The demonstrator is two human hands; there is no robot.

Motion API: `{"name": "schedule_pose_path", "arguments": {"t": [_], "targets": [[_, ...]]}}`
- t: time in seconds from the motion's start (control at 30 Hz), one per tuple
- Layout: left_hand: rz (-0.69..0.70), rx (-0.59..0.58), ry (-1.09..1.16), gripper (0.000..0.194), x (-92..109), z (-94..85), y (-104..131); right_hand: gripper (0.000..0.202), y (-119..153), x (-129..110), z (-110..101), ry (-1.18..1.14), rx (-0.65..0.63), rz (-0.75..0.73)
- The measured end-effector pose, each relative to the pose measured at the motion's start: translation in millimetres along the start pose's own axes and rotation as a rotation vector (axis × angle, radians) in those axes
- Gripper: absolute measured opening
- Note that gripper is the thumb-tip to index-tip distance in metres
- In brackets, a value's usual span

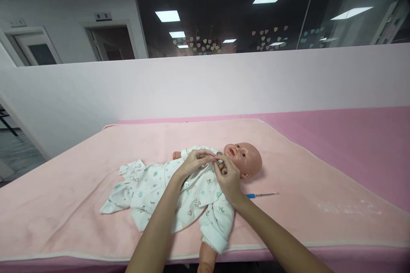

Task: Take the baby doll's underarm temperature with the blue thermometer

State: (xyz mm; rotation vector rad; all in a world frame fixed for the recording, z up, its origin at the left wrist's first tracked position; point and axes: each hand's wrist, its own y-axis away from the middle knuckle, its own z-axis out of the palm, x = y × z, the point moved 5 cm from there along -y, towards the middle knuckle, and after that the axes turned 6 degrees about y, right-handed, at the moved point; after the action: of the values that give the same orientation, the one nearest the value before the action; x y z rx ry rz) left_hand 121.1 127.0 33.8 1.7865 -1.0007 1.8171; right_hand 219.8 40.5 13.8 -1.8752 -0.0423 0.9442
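A baby doll (248,155) lies on its back with its head to the right, dressed in a white patterned romper (153,185). Both of my hands meet at the romper's collar, just below the doll's chin. My left hand (197,161) has its fingers pinched together on the front edge of the cloth. Opposite it, my right hand (229,175) pinches the same neckline, fingers curled. The exact fastening between the fingertips is hidden. Beside my right wrist lies a thermometer (262,195) with a blue end, partly covered by the wrist.
A peach towel (297,175) with a pale edge spreads under the doll, over a pink padded surface (361,149). Behind it rises a low white wall (205,87). The doll's forearm (207,258) reaches past the front edge.
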Motion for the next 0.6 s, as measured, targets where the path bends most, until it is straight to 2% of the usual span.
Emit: {"name": "schedule_pose_path", "arguments": {"t": [0.27, 0.43, 0.6], "targets": [[-0.036, -0.012, 0.089, 0.04, -4.0, -0.9, 1.5, 0.018, -0.2, -4.0, 0.4, -0.017, -0.025, -0.054], [-0.048, -0.002, 0.09, 0.037, -2.6, -2.5, 3.2, 0.019, 0.4, -3.1, 1.1, -0.015, -0.011, -0.096], [-0.064, 0.056, 0.092, 0.035, -1.3, -3.6, 4.2, 0.025, 1.9, 1.1, 3.4, 0.056, -0.021, -0.064]]}}
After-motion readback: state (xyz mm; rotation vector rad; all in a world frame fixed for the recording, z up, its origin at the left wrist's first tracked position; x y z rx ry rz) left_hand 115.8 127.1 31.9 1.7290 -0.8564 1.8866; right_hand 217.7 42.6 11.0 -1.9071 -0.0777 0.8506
